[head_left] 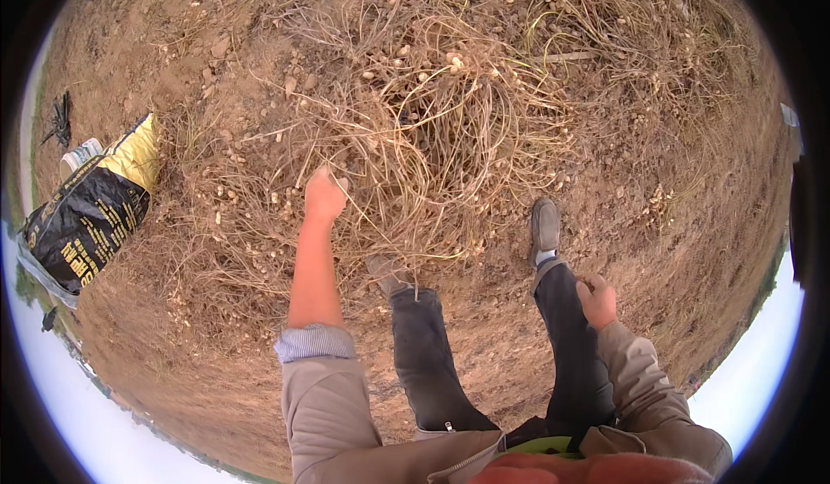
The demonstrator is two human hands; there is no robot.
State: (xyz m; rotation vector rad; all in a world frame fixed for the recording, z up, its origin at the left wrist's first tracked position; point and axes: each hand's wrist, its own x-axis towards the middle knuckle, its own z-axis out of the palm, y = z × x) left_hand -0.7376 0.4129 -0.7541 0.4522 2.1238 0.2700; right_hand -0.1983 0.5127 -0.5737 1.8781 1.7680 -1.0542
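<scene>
My left hand reaches down into the pile of dry peanut plants, its fingers closed round some thin straw-coloured stems. Pale peanut pods show among the tangled stalks, mostly along the pile's far side. My right hand is beside my right knee, apart from the plants. Its fingers are curled with the thumb against them, and whatever is inside them, if anything, is hidden.
A black and yellow sack lies on the soil at the left, with a pale container behind it. More uprooted peanut plants spread at the far right. My grey shoes stand at the pile's near edge.
</scene>
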